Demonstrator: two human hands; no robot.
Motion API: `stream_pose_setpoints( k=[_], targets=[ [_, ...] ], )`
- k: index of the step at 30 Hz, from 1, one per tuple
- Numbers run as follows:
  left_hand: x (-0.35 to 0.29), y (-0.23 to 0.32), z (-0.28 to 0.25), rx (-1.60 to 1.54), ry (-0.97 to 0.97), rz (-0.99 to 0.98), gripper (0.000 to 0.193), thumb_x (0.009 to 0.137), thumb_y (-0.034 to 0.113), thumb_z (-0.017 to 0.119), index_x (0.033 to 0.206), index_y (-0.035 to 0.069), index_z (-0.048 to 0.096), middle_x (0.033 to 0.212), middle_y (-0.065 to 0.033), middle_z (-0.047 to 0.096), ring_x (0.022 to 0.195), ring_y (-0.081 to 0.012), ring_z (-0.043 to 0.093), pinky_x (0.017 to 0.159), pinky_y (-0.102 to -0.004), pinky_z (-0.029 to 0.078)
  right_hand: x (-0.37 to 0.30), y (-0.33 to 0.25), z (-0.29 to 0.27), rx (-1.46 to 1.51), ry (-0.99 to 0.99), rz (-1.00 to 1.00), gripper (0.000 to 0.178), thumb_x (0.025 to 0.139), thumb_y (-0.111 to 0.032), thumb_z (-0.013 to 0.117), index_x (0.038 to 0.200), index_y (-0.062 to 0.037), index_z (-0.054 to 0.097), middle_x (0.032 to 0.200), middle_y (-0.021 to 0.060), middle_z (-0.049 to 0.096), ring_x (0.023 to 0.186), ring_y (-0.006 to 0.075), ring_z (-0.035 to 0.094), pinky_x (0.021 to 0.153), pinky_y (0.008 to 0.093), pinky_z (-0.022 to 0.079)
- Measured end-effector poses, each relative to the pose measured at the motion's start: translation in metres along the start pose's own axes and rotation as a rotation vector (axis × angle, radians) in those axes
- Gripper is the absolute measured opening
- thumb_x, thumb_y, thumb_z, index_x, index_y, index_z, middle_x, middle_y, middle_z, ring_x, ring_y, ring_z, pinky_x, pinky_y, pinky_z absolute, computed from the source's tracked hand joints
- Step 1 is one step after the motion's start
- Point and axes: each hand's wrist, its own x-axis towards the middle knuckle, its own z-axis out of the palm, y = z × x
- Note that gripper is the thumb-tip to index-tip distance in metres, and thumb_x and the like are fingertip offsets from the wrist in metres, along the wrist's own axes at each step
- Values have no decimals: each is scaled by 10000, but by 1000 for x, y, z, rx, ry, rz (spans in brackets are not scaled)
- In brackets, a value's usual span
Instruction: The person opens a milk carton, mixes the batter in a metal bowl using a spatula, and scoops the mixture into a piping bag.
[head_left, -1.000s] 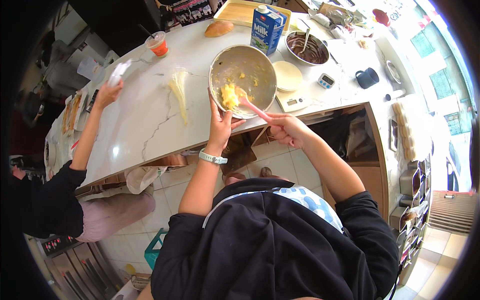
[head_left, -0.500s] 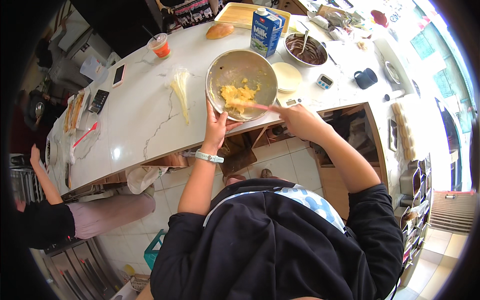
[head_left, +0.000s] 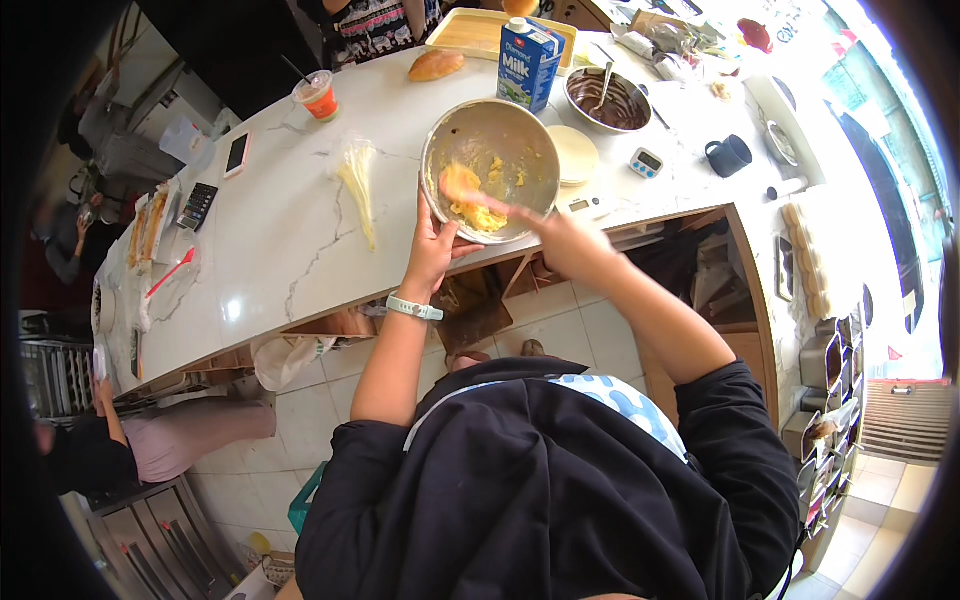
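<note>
A metal mixing bowl point(head_left: 540, 150) is tilted at the counter's front edge. My left hand point(head_left: 432, 248), wearing a pale watch on its wrist, grips the near left side of the bowl. Inside lies a lumpy yellow mixture point(head_left: 484, 218), with bits smeared on the wall. My right hand point(head_left: 572, 246) is closed round the handle of a pinkish spatula point(head_left: 500, 207), which reaches over the near right rim. The spatula's blade is blurred by motion against the mixture at the bowl's left side.
Behind the bowl stand a blue milk carton point(head_left: 528, 68) and a bowl of chocolate point(head_left: 625, 108) with a spoon. A piping bag point(head_left: 358, 190) lies left; a scale point(head_left: 583, 206), timer point(head_left: 646, 163) and dark mug point(head_left: 729, 156) sit right. A co-worker point(head_left: 100, 450) is at far left.
The spatula's blade has swept left in the bowl, and my right hand has shifted slightly left and down. The yellow mixture is spread differently. The co-worker at left has moved.
</note>
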Motion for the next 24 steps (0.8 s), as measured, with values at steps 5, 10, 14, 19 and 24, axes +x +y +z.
stream_pose_setpoints(
  k=[5,10,14,19,24],
  targets=[
    [-10,5,-9,-99,35,-62,738,940,-30,370,1473,289,-28,1336,-172,430,953,-306,652,728,-381,618,-17,17,-24,-188,-158,-143,549,801,-43,539,1337,-150,478,740,149,642,657,311,653,590,426,519],
    [-8,-1,-4,-78,34,-66,728,940,-30,363,1475,284,-17,1362,-160,398,1022,-303,624,729,-385,616,-3,45,-22,-59,73,-70,604,738,4,555,1319,-147,485,752,154,659,689,321,656,640,410,534],
    [-7,-1,-8,-39,82,24,729,932,-45,343,1476,276,-21,1383,-159,368,1045,-305,612,740,-385,614,-25,11,3,1,-93,-18,647,719,-58,609,1339,-172,464,803,135,677,726,314,669,628,428,538],
    [-13,3,-8,-78,69,-38,721,948,-26,340,1474,282,-46,1394,-144,364,1113,-317,571,772,-433,602,-10,48,-16,245,205,-122,605,751,2,549,1330,-160,480,786,168,661,662,328,645,621,429,522],
    [-15,7,-2,-63,29,-24,713,953,-22,341,1476,283,-34,1396,-155,358,1107,-315,573,782,-424,601,4,67,-6,305,260,56,475,827,-10,504,1289,-119,525,794,198,636,670,323,628,628,377,499]
  ],
)
